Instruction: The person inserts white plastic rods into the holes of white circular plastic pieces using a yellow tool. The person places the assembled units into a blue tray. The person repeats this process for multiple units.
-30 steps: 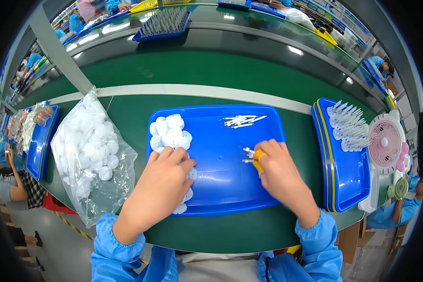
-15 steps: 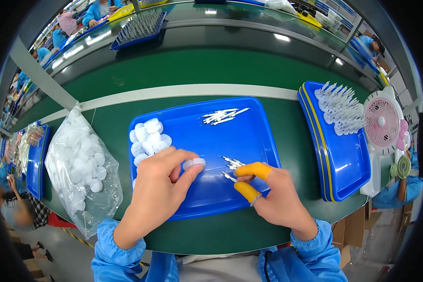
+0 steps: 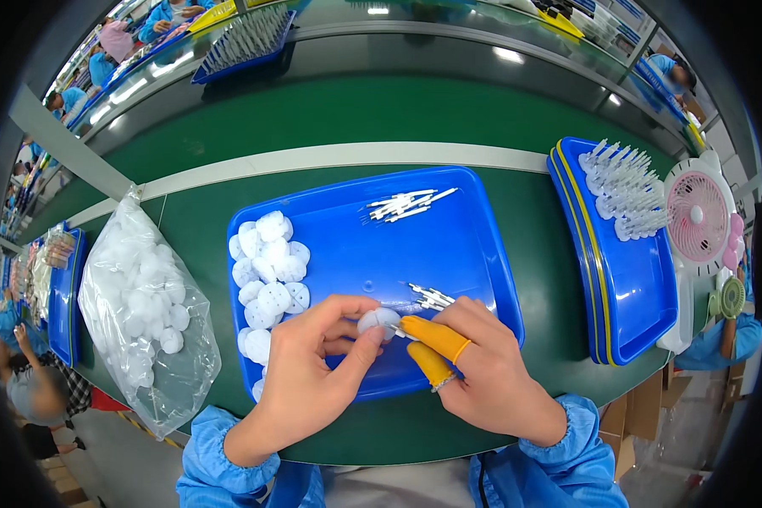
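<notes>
My left hand (image 3: 315,360) pinches a small translucent white round cap (image 3: 378,321) between thumb and fingers. Yellow finger covers (image 3: 436,341) sit on the thumb and index finger of my right hand (image 3: 495,368), which grips a thin white stick (image 3: 395,329). Its end meets the side of the cap; how far it goes in is hidden. Both hands are over the near part of a blue tray (image 3: 356,245). More white caps (image 3: 273,262) lie along the tray's left side. One bunch of white sticks (image 3: 432,297) lies beside my right hand, another bunch (image 3: 406,205) at the far side.
On the left lies a clear plastic bag (image 3: 148,305) of white caps. Stacked blue and yellow trays (image 3: 631,313) stand at the right, with assembled white pieces (image 3: 622,190) upright in the top one. A pink-and-white fan (image 3: 697,212) is beside them. A conveyor (image 3: 356,110) runs behind.
My right hand has moved left with the stick, up to the cap. The left hand has shifted slightly right and down, and the cap is now tilted, uncovering more caps in the tray.
</notes>
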`<state>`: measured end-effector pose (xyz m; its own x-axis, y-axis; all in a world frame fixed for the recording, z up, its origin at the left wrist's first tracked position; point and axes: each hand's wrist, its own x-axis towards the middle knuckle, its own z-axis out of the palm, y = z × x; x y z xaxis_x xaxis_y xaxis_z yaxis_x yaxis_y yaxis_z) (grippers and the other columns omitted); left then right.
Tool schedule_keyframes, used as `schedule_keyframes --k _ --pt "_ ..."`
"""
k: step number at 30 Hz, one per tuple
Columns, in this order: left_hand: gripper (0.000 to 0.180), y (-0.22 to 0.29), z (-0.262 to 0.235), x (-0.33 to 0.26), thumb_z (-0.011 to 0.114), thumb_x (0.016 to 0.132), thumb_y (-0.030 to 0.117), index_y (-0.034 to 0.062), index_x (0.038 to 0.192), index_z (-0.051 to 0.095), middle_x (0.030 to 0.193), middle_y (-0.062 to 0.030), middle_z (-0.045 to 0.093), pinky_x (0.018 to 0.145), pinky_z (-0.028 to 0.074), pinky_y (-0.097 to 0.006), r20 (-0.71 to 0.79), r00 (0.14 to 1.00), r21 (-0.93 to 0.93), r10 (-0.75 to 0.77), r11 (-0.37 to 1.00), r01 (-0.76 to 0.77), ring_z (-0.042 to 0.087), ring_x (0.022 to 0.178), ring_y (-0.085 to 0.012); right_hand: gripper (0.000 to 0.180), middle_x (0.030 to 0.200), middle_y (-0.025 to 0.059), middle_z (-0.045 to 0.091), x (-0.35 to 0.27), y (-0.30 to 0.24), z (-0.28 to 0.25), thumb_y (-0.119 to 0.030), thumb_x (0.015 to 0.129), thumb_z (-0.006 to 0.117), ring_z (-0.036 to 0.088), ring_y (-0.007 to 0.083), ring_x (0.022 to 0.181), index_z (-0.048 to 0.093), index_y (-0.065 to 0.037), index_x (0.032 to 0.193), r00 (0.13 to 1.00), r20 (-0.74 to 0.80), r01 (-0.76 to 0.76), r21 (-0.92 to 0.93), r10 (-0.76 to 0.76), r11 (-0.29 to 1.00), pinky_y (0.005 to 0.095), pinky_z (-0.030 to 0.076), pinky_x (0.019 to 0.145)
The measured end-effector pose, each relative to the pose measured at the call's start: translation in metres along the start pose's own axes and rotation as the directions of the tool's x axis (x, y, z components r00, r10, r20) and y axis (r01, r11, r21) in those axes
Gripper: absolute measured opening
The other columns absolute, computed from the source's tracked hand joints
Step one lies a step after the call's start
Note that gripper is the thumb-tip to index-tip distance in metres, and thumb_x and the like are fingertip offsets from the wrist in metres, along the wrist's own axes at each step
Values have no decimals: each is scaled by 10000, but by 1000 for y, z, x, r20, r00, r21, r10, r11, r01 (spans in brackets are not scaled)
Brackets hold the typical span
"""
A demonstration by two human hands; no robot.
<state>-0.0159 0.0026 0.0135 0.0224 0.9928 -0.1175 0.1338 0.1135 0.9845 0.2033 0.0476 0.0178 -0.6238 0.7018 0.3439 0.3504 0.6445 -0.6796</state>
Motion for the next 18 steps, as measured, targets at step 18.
schedule_keyframes --k 18 --pt "156 -1 9 2 771 903 -77 -54 1051 727 1010 -115 705 709 666 -303 -65 972 328 228 924 -195 759 871 -184 344 905 182 614 -6 8 7 99 693 709 615 375 853 736 125 1035 989 0 -149 125 150 981 473 507 776"
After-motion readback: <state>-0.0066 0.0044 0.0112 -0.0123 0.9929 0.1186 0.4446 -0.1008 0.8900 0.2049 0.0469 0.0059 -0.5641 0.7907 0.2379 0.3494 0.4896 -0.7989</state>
